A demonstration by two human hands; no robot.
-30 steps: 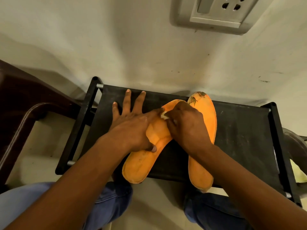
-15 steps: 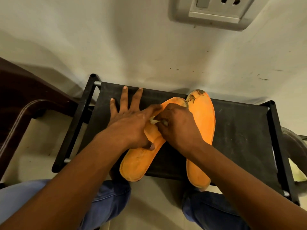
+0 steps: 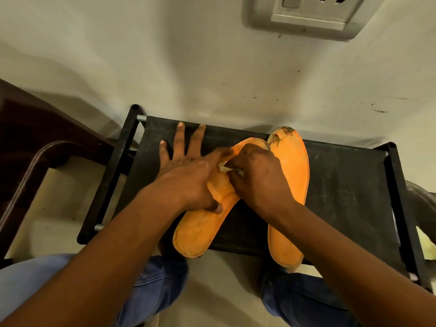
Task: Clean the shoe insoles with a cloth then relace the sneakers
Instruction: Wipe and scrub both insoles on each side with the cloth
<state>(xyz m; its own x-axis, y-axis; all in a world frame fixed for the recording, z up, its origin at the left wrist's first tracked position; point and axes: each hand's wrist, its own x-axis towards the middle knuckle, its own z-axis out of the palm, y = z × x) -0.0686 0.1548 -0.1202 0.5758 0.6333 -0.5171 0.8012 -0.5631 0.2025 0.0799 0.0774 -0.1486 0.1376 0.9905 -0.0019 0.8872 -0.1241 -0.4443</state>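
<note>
Right grip (image 3: 257,175) pinches a wadded cloth (image 3: 224,167) against the left insole (image 3: 203,227); left grip (image 3: 188,178), fingers spread flat, pins it to the surface (image 3: 342,185). Likely light, floppy foam: hold near the rubbed spot. Second insole (image 3: 295,166) lies just right.

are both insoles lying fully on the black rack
No, the heel ends of the left insole and right insole hang past the near edge of the black rack.

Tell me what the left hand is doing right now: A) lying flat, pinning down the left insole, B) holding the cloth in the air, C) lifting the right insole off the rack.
A: the left hand lies spread flat on the left insole while the right hand rubs it with the cloth.
</note>
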